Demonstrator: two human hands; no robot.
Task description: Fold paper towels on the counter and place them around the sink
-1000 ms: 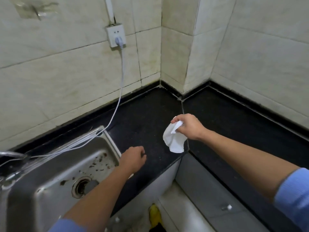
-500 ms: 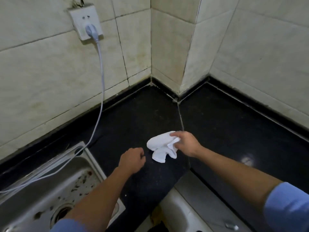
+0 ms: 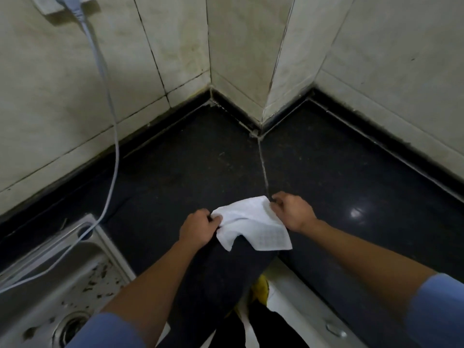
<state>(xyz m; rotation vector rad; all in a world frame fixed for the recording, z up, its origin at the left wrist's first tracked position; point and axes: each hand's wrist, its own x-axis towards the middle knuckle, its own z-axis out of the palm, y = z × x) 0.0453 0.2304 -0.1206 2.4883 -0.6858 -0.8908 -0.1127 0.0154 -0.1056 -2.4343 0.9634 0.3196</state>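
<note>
A white paper towel (image 3: pixel 253 223) with a faint grid pattern lies partly spread and rumpled on the black counter (image 3: pixel 190 172), near its front edge. My left hand (image 3: pixel 199 228) pinches the towel's left corner. My right hand (image 3: pixel 292 210) pinches its upper right corner. The steel sink (image 3: pixel 57 282) is at the lower left, its basin speckled with debris and its drain partly hidden by my left sleeve.
A white cable (image 3: pixel 110 136) hangs from a wall socket (image 3: pixel 62 5) down across the sink's rim. Tiled walls meet in a protruding corner (image 3: pixel 258 101) behind the counter. Below the counter edge are a white cabinet front (image 3: pixel 296 310) and a yellow shoe (image 3: pixel 259 290).
My right hand brought the bunched towel down onto the counter. My left hand moved right and took its left corner, and the towel is now spread wider. The view tilted down and right.
</note>
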